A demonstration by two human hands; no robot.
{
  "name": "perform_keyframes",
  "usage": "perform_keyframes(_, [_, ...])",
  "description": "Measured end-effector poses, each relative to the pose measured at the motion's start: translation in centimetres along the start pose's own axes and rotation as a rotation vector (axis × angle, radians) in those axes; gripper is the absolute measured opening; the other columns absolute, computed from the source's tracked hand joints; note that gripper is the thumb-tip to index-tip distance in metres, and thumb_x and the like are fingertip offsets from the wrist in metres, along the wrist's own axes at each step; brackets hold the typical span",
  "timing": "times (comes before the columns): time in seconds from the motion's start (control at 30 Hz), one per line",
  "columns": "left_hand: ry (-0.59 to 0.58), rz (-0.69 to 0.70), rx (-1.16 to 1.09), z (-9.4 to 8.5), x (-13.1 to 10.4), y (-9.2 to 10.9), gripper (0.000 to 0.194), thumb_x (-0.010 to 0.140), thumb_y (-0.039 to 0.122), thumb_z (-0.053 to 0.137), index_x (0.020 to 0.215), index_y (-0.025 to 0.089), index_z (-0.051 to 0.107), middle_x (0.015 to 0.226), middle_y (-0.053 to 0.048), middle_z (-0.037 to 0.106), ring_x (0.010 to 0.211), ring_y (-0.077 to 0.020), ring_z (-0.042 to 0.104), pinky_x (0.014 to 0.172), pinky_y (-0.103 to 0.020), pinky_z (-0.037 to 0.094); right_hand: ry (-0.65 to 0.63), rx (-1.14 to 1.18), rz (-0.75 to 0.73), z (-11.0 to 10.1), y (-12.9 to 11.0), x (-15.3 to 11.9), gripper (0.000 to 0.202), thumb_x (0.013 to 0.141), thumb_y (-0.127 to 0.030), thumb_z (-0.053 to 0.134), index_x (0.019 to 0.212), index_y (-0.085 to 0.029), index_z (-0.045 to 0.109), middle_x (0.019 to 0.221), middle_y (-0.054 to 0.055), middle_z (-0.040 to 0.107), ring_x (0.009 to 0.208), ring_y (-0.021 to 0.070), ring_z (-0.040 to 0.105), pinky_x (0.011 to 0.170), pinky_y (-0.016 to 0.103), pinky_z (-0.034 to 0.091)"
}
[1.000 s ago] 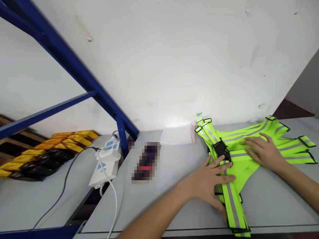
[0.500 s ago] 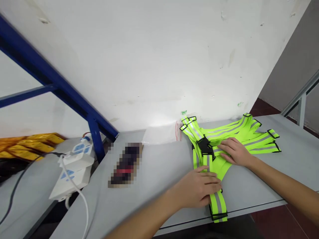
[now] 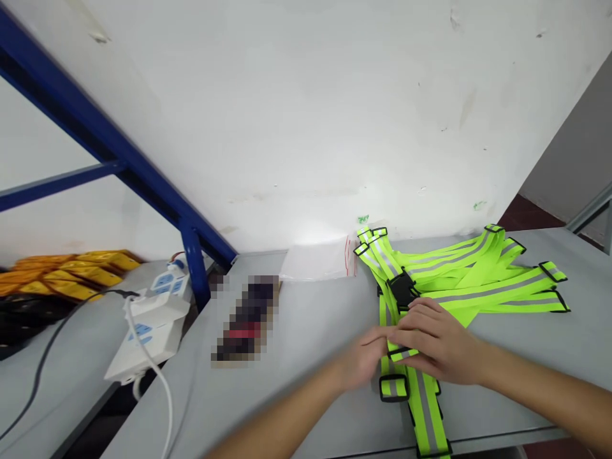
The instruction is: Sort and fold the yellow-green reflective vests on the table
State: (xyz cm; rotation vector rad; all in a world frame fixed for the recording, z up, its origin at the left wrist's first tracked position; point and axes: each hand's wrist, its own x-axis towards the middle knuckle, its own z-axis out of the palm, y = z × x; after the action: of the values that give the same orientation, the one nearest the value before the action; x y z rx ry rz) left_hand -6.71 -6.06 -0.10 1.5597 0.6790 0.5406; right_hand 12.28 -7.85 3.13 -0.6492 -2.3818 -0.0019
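While both hands, left hand (image 3: 366, 357) and right hand (image 3: 433, 341), pinch it, the neon-yellow reflective vest (image 3: 459, 287) lies splayed, grey-striped.

The vest (image 3: 459, 287) is woven cloth straps in bright yellow-green, each with a dull grey band down the middle and black edging at the ends. Its buckle (image 3: 401, 290) is black plastic with a slight sheen. Under the vest, the table (image 3: 315, 331) is smooth, matt grey. Left of the vest lies a clear, glossy plastic bag (image 3: 318, 262). The power strip (image 3: 150, 328) is smooth white plastic.
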Motion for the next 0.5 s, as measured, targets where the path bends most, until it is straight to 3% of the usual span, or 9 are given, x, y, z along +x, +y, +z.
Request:
perform_keyframes(0.1, [0.030,-0.032,-0.127,-0.5,-0.1,-0.8,0.038,0.090,0.038,0.043,0.108,0.015,0.067,0.104,-0.009,0.067,0.102,-0.0254,0.059,0.091,-0.038,0.046,0.078,0.160,0.178,0.1,1.1,0.4,0.021,0.091,-0.031,0.058,0.110,-0.023,0.057,0.080,0.002,0.068,0.073,0.0172,0.060,0.074,0.035,0.049])
perform_keyframes(0.23, [0.032,-0.043,-0.147,0.2,0.1,-1.2,0.045,0.090,0.044,0.051,0.128,0.020,0.054,0.099,-0.007,0.064,0.083,-0.0178,0.059,0.079,-0.032,0.048,0.172,0.329,0.622,0.9,2.9,0.1,0.021,0.084,-0.043,0.064,0.093,-0.023,0.062,0.080,0.002,0.068,0.072,0.0193,0.063,0.062,0.032,0.052])
perform_keyframes(0.3, [0.078,-0.069,-0.137,0.9,0.3,-1.4,0.064,0.089,0.040,0.056,0.145,0.024,0.031,0.096,-0.005,0.061,0.070,-0.0125,0.055,0.067,-0.027,0.047,0.116,0.393,0.796,1.5,3.9,0.0,0.025,0.083,-0.047,0.063,0.085,-0.022,0.063,0.072,0.000,0.065,0.067,0.0184,0.061,0.057,0.029,0.050])
perform_keyframes(0.37, [0.170,-0.073,-0.131,1.4,0.6,-1.6,0.080,0.089,0.034,0.057,0.150,0.028,0.006,0.091,-0.002,0.057,0.067,-0.0105,0.052,0.061,-0.023,0.044,0.034,0.404,0.881,2.0,4.7,0.1,0.028,0.083,-0.048,0.060,0.078,-0.021,0.061,0.064,-0.002,0.060,0.060,0.0170,0.057,0.053,0.028,0.045])
perform_keyframes(0.43, [0.247,-0.036,-0.107,1.6,0.8,-1.6,0.084,0.090,0.027,0.056,0.150,0.031,-0.004,0.087,0.001,0.052,0.072,-0.0113,0.053,0.064,-0.023,0.045,-0.030,0.357,0.927,2.4,5.2,0.3,0.030,0.083,-0.050,0.059,0.074,-0.021,0.058,0.060,-0.002,0.056,0.057,0.0164,0.052,0.053,0.028,0.042])
perform_keyframes(0.5, [0.283,0.021,-0.037,1.7,0.9,-1.4,0.083,0.089,0.019,0.054,0.150,0.032,-0.002,0.090,0.000,0.051,0.079,-0.0127,0.054,0.073,-0.027,0.048,-0.067,0.262,0.957,2.7,5.5,0.4,0.029,0.084,-0.050,0.058,0.075,-0.021,0.056,0.060,-0.002,0.054,0.060,0.0172,0.050,0.059,0.031,0.041])
